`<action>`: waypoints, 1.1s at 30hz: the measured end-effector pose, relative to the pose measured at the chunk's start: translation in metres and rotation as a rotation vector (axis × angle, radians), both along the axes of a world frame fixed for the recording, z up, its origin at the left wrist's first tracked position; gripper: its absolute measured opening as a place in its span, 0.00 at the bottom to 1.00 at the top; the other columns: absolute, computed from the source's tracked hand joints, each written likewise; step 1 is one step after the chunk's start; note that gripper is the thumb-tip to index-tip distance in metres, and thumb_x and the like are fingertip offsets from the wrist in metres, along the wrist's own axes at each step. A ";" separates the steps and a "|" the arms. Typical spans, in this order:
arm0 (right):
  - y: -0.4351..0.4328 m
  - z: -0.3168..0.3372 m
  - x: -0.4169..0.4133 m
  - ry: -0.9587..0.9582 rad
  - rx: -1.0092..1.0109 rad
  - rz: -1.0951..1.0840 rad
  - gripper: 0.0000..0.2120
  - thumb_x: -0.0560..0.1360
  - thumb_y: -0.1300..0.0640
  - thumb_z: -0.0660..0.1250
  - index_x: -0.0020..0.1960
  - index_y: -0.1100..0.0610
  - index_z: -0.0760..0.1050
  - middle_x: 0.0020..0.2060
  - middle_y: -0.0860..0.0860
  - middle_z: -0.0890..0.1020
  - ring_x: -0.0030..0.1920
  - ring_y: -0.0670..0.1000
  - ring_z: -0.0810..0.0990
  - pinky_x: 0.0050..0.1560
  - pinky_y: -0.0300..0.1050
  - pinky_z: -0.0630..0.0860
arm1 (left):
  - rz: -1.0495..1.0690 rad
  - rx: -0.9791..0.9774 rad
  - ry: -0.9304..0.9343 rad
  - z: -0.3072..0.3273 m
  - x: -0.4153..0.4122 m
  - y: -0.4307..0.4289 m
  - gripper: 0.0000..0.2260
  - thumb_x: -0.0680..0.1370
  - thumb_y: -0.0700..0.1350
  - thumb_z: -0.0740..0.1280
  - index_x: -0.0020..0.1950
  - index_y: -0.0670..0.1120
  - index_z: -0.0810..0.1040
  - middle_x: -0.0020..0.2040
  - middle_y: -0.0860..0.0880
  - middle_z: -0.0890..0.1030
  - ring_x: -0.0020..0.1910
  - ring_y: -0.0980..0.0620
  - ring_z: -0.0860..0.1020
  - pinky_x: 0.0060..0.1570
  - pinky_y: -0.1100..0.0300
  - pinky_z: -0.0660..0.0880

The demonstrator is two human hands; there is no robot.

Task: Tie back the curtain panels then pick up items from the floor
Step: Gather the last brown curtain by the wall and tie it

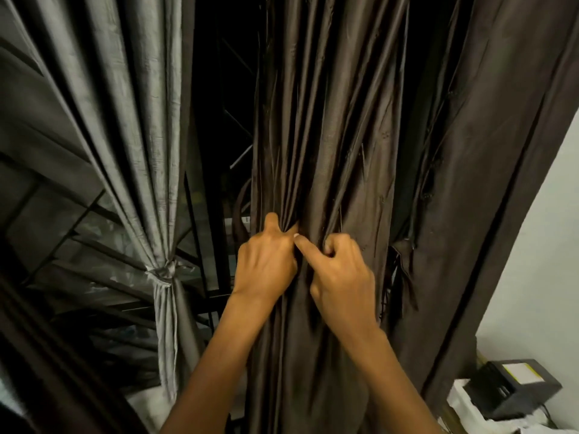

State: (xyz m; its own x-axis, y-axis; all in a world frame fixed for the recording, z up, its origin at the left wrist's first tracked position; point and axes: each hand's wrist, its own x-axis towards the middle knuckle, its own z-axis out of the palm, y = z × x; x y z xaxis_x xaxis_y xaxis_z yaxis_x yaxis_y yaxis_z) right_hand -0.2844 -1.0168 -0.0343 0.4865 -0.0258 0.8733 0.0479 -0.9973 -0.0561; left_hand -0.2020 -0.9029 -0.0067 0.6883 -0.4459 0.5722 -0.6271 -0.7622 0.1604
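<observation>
Two curtain panels of concern, one tied and one in hand. Locate the brown panel [329, 136] at centre frame, hanging in long pleats and bunched at mid-height between both hands. Left hand [266, 264]: fingers curled into the pleats and gripping a bundle, thumb raised against the cloth. Right hand [343, 277]: touching the left, index finger [305, 244] stretched across the folds, remaining fingers curled round a second bundle. Judged as the gathering step, with no tie-back or knot visible on this panel. For a clean result, draw the loose pleats from the right edge into one bundle, hold it tight with one hand, then wrap or knot with the other at about the height of the knot [166, 272] on the grey panel [125, 136] to the left, judged done. Avoid hard pulls near the frayed edge [402, 267] just right of the hands: risk of tearing. Beyond, note a darker panel [488, 183] against the white wall [551, 261], and low right a black box [513, 396] on white packing [459, 399]. Pale label [521, 372] on the box top: no legible writing. No brand readable anywhere. Floor items not in view.
</observation>
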 end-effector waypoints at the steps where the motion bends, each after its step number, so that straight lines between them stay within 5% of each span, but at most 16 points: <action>1: -0.004 0.004 0.001 0.062 -0.003 -0.034 0.25 0.73 0.67 0.63 0.67 0.51 0.79 0.44 0.52 0.69 0.42 0.53 0.72 0.28 0.42 0.66 | 0.023 0.028 -0.014 0.000 0.001 0.003 0.16 0.79 0.45 0.67 0.67 0.52 0.75 0.52 0.43 0.72 0.34 0.40 0.80 0.26 0.54 0.69; 3: -0.015 0.014 0.003 0.194 0.002 -0.130 0.27 0.73 0.67 0.67 0.70 0.51 0.78 0.45 0.53 0.70 0.44 0.55 0.74 0.29 0.43 0.67 | 0.059 0.065 -0.039 0.001 0.004 0.010 0.25 0.79 0.46 0.67 0.76 0.56 0.68 0.56 0.43 0.72 0.37 0.42 0.80 0.30 0.53 0.75; 7: -0.034 0.034 0.007 0.423 0.016 -0.357 0.34 0.75 0.63 0.67 0.80 0.50 0.64 0.53 0.55 0.71 0.49 0.59 0.78 0.34 0.49 0.74 | 0.076 0.071 -0.041 -0.001 0.007 0.020 0.27 0.80 0.47 0.65 0.78 0.58 0.63 0.61 0.42 0.71 0.38 0.43 0.80 0.31 0.55 0.74; 14: -0.027 0.043 0.015 0.487 0.100 -0.509 0.35 0.77 0.58 0.68 0.81 0.59 0.58 0.61 0.59 0.76 0.49 0.58 0.82 0.36 0.47 0.71 | -0.033 -0.046 0.036 -0.007 0.000 0.012 0.26 0.80 0.46 0.65 0.78 0.56 0.65 0.68 0.39 0.72 0.44 0.41 0.82 0.37 0.55 0.77; 19: -0.010 0.024 0.019 0.338 0.289 -0.029 0.35 0.76 0.65 0.67 0.81 0.54 0.60 0.54 0.55 0.75 0.49 0.55 0.80 0.46 0.50 0.80 | -0.134 -0.123 0.081 -0.013 -0.004 0.004 0.27 0.80 0.45 0.65 0.79 0.56 0.63 0.62 0.43 0.74 0.46 0.42 0.81 0.36 0.56 0.73; 21: -0.002 0.012 0.020 0.232 0.375 0.124 0.35 0.77 0.67 0.66 0.80 0.51 0.62 0.49 0.50 0.74 0.50 0.49 0.76 0.52 0.43 0.76 | -0.152 -0.164 0.084 -0.013 -0.005 0.004 0.27 0.80 0.45 0.64 0.79 0.56 0.63 0.58 0.45 0.74 0.44 0.44 0.80 0.34 0.54 0.75; 24: 0.011 -0.009 0.021 0.033 0.558 0.170 0.32 0.78 0.66 0.67 0.77 0.48 0.62 0.48 0.45 0.74 0.53 0.45 0.74 0.56 0.30 0.69 | -0.189 -0.275 0.080 -0.017 -0.008 0.007 0.24 0.81 0.45 0.64 0.76 0.57 0.62 0.55 0.48 0.77 0.41 0.48 0.80 0.33 0.53 0.77; 27: 0.017 -0.020 0.023 -0.071 0.814 0.277 0.32 0.77 0.66 0.70 0.73 0.46 0.60 0.45 0.45 0.75 0.51 0.46 0.79 0.58 0.30 0.72 | -0.216 -0.450 0.144 -0.024 -0.011 0.007 0.21 0.80 0.47 0.66 0.68 0.52 0.58 0.46 0.50 0.79 0.35 0.50 0.80 0.29 0.54 0.74; 30: 0.016 -0.025 0.028 -0.004 0.898 0.301 0.28 0.77 0.63 0.71 0.71 0.46 0.63 0.44 0.43 0.77 0.50 0.44 0.79 0.56 0.32 0.73 | -0.244 -0.514 0.222 -0.028 -0.006 0.005 0.26 0.79 0.47 0.68 0.70 0.53 0.56 0.40 0.54 0.76 0.33 0.56 0.78 0.29 0.55 0.75; 33: 0.014 -0.025 0.029 0.056 0.851 0.276 0.20 0.78 0.64 0.69 0.66 0.51 0.73 0.45 0.42 0.78 0.50 0.40 0.79 0.55 0.32 0.74 | -0.244 -0.424 0.212 -0.028 0.002 0.005 0.24 0.80 0.49 0.66 0.73 0.54 0.61 0.45 0.56 0.77 0.40 0.56 0.79 0.32 0.60 0.72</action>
